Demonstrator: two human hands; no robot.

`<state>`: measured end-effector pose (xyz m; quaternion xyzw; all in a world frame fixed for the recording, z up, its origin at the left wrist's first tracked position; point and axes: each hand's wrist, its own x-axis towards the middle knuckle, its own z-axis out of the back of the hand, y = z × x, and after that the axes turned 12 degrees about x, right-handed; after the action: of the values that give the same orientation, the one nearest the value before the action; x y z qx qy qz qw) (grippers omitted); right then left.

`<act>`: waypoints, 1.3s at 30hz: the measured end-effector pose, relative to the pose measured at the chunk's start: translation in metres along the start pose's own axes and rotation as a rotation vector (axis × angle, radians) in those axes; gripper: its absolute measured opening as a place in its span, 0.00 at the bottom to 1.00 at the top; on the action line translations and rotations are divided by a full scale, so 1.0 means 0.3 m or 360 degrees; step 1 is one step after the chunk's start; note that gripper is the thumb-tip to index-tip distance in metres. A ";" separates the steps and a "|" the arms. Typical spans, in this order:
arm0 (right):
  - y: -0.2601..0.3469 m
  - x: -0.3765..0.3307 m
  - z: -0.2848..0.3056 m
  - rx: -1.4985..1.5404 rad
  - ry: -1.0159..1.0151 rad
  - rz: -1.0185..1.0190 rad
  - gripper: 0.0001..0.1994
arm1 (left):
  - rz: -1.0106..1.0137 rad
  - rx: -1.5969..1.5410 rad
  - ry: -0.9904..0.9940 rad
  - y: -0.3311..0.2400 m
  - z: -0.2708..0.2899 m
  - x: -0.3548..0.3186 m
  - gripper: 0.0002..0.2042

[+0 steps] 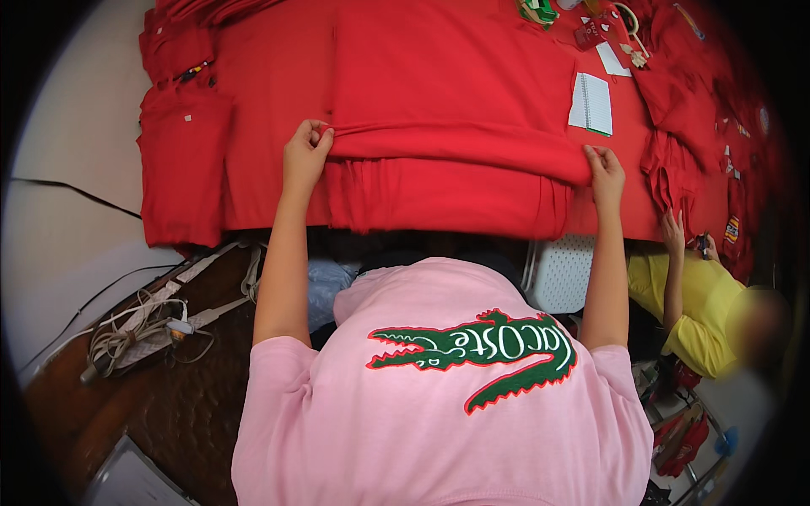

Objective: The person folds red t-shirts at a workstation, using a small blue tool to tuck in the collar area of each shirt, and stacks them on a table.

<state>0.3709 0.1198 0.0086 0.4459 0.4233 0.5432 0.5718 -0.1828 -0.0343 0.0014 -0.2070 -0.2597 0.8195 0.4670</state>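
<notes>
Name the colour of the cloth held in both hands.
The cloth is red, in the head view.

Red fabric (460, 145): smooth matt cloth. Notebook (596, 103): paper. Perforated white panel (564, 271): plastic. Brown floor (181, 396): glossy.

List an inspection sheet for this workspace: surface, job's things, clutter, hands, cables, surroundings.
Surface: red table, largely covered.
Job's things: red cloth, a band of it held across layered fabric at the near edge.
Clutter: notebook to the right; fabric pile at left.
Hands: left hand and right hand each grip one end of the band.
Cables: tangled cord, lower left.
Surroundings: person in yellow at right.
</notes>
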 end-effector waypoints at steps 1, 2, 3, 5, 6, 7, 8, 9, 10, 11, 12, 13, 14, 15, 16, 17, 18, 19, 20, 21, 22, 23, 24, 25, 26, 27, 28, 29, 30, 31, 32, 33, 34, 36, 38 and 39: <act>-0.037 0.000 -0.006 -0.0186 -0.0053 0.0000 0.10 | 0.0053 -0.0014 -0.0113 -0.011 -0.007 0.003 0.11; -0.059 0.009 -0.016 -0.0368 -0.0094 0.0002 0.11 | 0.0114 -0.0025 -0.0234 -0.018 -0.008 0.005 0.12; -0.030 -0.006 -0.054 -0.0438 -0.0144 0.0221 0.13 | 0.0195 -0.0025 -0.0365 -0.017 -0.003 -0.004 0.13; 0.064 -0.043 -0.126 -0.0626 -0.0261 0.0516 0.12 | -0.0113 0.0103 -0.0717 -0.041 -0.009 -0.021 0.11; 0.112 -0.075 -0.176 -0.0711 -0.0319 0.0656 0.13 | -0.0272 0.0181 -0.0884 -0.071 -0.005 -0.034 0.10; 0.144 -0.106 -0.234 -0.0662 -0.0203 0.0724 0.14 | -0.0436 0.0252 -0.0741 -0.145 -0.004 -0.057 0.08; 0.171 -0.133 -0.294 -0.0610 -0.0091 0.0794 0.15 | -0.0599 0.0318 -0.0593 -0.237 -0.027 -0.090 0.06; 0.198 -0.160 -0.362 -0.0550 0.0033 0.0876 0.16 | -0.0677 0.0054 -0.0343 -0.307 -0.061 -0.134 0.07; 0.219 -0.200 -0.440 -0.0485 0.0248 0.0805 0.19 | -0.0821 -0.0076 -0.0194 -0.316 -0.143 -0.164 0.13; 0.242 -0.244 -0.516 -0.0491 0.0470 0.0852 0.21 | -0.1023 0.0136 -0.0108 -0.350 -0.217 -0.196 0.16; 0.225 -0.278 -0.576 -0.0538 0.0707 0.0870 0.24 | -0.1235 0.0341 -0.0007 -0.376 -0.268 -0.222 0.20; 0.209 -0.314 -0.617 -0.0679 0.0918 0.0862 0.28 | -0.1241 0.0454 0.0022 -0.369 -0.302 -0.229 0.23; 0.215 -0.341 -0.643 -0.0787 0.1105 0.0806 0.30 | -0.1237 0.0565 0.0052 -0.369 -0.319 -0.239 0.26; 0.186 -0.349 -0.640 -0.0898 0.1075 0.0838 0.31 | -0.1233 0.0676 0.0082 -0.362 -0.331 -0.245 0.30; 0.158 -0.349 -0.626 -0.1009 0.1043 0.0870 0.31 | -0.1158 0.0649 0.0083 -0.340 -0.330 -0.250 0.32; 0.142 -0.334 -0.594 -0.1089 0.0936 0.0833 0.31 | -0.1081 0.0623 0.0085 -0.317 -0.303 -0.246 0.34; 0.130 -0.325 -0.545 -0.1170 0.0829 0.0798 0.31 | -0.1003 0.0595 0.0087 -0.286 -0.269 -0.245 0.36; 0.116 -0.312 -0.492 -0.1250 0.0721 0.0762 0.31 | -0.0969 0.0724 0.0080 -0.236 -0.251 -0.239 0.38; 0.087 -0.296 -0.434 -0.1344 0.0689 0.0750 0.31 | -0.0893 0.0674 0.0084 -0.194 -0.228 -0.233 0.38; 0.075 -0.284 -0.387 -0.1334 0.0653 0.0730 0.29 | -0.0816 0.0629 0.0087 -0.155 -0.203 -0.228 0.38; 0.069 -0.272 -0.343 -0.1327 0.0620 0.0716 0.28 | -0.0735 0.0579 0.0086 -0.119 -0.172 -0.226 0.38; 0.069 -0.255 -0.291 -0.1216 0.0530 0.0688 0.25 | -0.0700 0.0651 0.0007 -0.090 -0.141 -0.227 0.31; 0.062 -0.237 -0.228 -0.1109 0.0427 0.0651 0.23 | -0.0691 0.0689 -0.0149 -0.073 -0.100 -0.221 0.28; 0.031 -0.216 -0.167 -0.1020 0.0176 0.0658 0.21 | -0.0675 0.0728 -0.0302 -0.064 -0.045 -0.222 0.25; -0.003 -0.200 -0.103 -0.0936 -0.0074 0.0661 0.19 | -0.0657 0.0759 -0.0452 -0.050 -0.004 -0.224 0.21; -0.039 -0.182 -0.039 -0.1126 -0.0238 0.0584 0.18 | -0.0543 0.0588 -0.0506 -0.029 0.026 -0.231 0.19; -0.073 -0.172 0.022 -0.1316 -0.0411 0.0501 0.16 | -0.0435 0.0413 -0.0558 -0.012 0.052 -0.233 0.16; -0.111 -0.171 0.075 -0.1306 -0.0377 0.0322 0.16 | -0.0329 0.0234 -0.0609 -0.003 0.064 -0.232 0.13; -0.149 -0.171 0.120 -0.1292 -0.0339 0.0146 0.16 | -0.0262 0.0094 -0.0583 0.001 0.062 -0.230 0.13; -0.170 -0.173 0.141 -0.1273 -0.0303 -0.0032 0.16 | -0.0198 -0.0046 -0.0554 0.005 0.052 -0.222 0.12; -0.163 -0.173 0.132 -0.1343 -0.0251 0.0015 0.16 | -0.0131 -0.0183 -0.0527 0.008 0.040 -0.215 0.11; -0.128 -0.181 0.107 -0.1415 -0.0201 0.0063 0.16 | -0.0149 -0.0141 -0.0540 0.008 0.027 -0.208 0.11; -0.104 -0.187 0.087 -0.1486 -0.0151 0.0111 0.16 | -0.0167 -0.0099 -0.0552 0.008 0.015 -0.200 0.11; -0.106 -0.190 0.074 -0.1609 -0.0124 0.0262 0.15 | -0.0170 -0.0009 -0.0543 0.009 -0.006 -0.179 0.09; -0.104 -0.187 0.066 -0.1665 -0.0109 0.0341 0.15 | -0.0118 0.0106 -0.0524 0.014 -0.002 -0.161 0.07; -0.100 -0.187 0.064 -0.1660 -0.0110 0.0345 0.15 | -0.0039 0.0029 -0.0576 0.018 0.011 -0.154 0.07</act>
<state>0.3940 0.0623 -0.0158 0.1613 0.0297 0.7224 0.6717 -0.1660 -0.0778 0.0051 -0.0488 -0.3346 0.8400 0.4243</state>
